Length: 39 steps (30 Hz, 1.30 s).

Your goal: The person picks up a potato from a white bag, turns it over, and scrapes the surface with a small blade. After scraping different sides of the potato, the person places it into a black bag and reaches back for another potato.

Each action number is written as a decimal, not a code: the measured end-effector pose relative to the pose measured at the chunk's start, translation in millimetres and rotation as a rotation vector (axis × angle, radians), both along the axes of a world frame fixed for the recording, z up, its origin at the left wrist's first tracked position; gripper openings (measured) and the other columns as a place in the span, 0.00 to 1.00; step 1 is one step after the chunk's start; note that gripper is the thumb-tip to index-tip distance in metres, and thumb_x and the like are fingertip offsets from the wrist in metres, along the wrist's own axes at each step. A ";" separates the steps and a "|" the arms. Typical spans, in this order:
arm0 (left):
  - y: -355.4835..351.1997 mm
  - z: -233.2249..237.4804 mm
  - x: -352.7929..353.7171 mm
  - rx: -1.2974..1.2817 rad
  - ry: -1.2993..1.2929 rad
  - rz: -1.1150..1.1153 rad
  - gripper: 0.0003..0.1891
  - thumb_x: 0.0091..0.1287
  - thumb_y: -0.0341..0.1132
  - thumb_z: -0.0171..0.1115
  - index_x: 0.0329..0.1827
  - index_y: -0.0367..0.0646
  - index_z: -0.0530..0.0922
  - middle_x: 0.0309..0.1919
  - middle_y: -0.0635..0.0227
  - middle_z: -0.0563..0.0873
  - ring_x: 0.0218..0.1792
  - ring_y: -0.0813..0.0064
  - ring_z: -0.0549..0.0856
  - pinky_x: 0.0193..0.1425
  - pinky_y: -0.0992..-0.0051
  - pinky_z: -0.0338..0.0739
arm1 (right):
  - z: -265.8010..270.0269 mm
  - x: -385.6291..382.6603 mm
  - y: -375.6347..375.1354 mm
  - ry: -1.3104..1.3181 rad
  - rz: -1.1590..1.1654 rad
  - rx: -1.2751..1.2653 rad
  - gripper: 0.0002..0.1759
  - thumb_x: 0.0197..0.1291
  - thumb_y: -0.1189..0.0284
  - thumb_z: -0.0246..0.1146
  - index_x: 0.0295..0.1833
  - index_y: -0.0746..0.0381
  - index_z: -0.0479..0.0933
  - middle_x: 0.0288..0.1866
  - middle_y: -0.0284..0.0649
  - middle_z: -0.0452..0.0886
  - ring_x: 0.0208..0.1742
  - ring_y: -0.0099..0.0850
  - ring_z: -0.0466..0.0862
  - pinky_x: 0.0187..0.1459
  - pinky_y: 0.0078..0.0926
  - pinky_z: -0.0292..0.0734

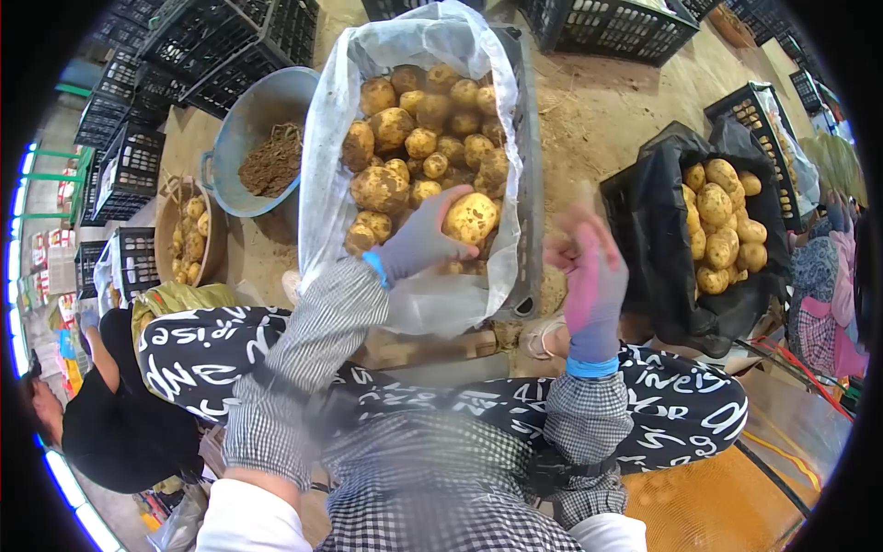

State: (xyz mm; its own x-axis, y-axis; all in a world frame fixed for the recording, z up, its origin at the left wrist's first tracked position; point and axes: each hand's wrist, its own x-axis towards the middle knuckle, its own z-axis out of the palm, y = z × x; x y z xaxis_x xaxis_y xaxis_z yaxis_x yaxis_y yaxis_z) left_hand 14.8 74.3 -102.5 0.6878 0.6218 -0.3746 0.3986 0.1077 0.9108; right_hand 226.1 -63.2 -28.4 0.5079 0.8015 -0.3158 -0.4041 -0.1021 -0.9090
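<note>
My left hand (421, 241), in a grey glove with bare fingertips, is closed around a pale yellow potato (472, 218). It holds this potato over the near right part of a crate lined with white plastic film (324, 147). Soil-stained potatoes (391, 129) of mixed sizes fill that crate. To the right of the crate, my right hand (589, 271) is raised in a grey and pink glove. Its fingers are somewhat blurred by motion, but they look apart from the thumb, with nothing visible between them.
A black-lined crate (644, 212) on the right holds cleaner yellow potatoes (722, 221). Left of the white-lined crate stand a blue tub (225, 129) with soil (273, 161) and a brown basket (217, 241) of potatoes. Black crates (616, 32) stand behind; another person (129, 405) is at left.
</note>
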 end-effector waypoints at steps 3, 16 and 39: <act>-30.4 63.1 -9.8 0.101 -0.201 0.145 0.51 0.49 0.28 0.79 0.78 0.44 0.60 0.69 0.54 0.68 0.70 0.61 0.70 0.74 0.69 0.66 | -1.4 -38.8 4.9 -0.045 0.305 0.009 0.33 0.70 0.63 0.63 0.73 0.70 0.65 0.65 0.45 0.76 0.52 0.32 0.84 0.54 0.29 0.81; -72.2 104.6 -28.4 -0.141 -0.475 0.209 0.53 0.59 0.32 0.76 0.82 0.42 0.48 0.69 0.60 0.70 0.68 0.69 0.72 0.73 0.68 0.67 | 15.9 -72.3 -1.6 0.128 0.530 0.101 0.36 0.70 0.63 0.61 0.78 0.66 0.59 0.67 0.40 0.74 0.62 0.27 0.77 0.62 0.25 0.75; -97.4 9.9 -37.8 -0.207 -0.455 0.472 0.28 0.76 0.54 0.49 0.70 0.44 0.69 0.56 0.63 0.83 0.50 0.63 0.88 0.52 0.63 0.85 | -5.2 -88.5 2.6 -0.702 0.471 0.200 0.45 0.61 0.54 0.71 0.74 0.69 0.61 0.70 0.51 0.71 0.69 0.38 0.73 0.66 0.32 0.71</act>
State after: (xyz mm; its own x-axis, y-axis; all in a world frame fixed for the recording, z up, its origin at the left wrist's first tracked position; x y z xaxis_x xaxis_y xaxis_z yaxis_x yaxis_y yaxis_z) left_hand -22.9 -23.1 -92.6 0.4782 0.8400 -0.2563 -0.1506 0.3660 0.9184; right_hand 137.6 -60.6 -33.6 0.1340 0.9842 0.1153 0.3007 0.0705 -0.9511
